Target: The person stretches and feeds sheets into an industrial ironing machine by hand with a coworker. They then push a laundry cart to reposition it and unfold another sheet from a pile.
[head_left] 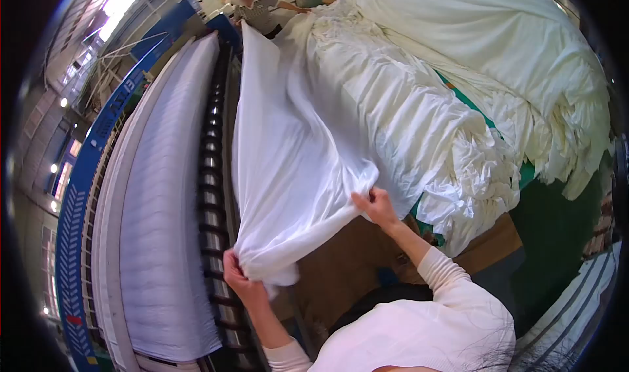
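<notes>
A large white sheet (282, 149) stretches away from me, its near edge held up between my two hands. My left hand (240, 275) is closed on the sheet's left corner, beside the dark spiral roller (213, 156) of the machine. Farther right, my right hand (377, 208) grips the same near edge, bunching the cloth under the fingers. At the far end a co-worker (259, 12) stands by the sheet with an arm reaching toward the fabric. The sheet sags in loose folds in between.
Left of the roller, pale cloth (164, 195) lies over the long machine with a blue side panel (72, 241). On the right a long heap of crumpled white fabric (419, 123) rests beside a bigger cream pile (485, 31). Striped cloth (576, 300) is at lower right.
</notes>
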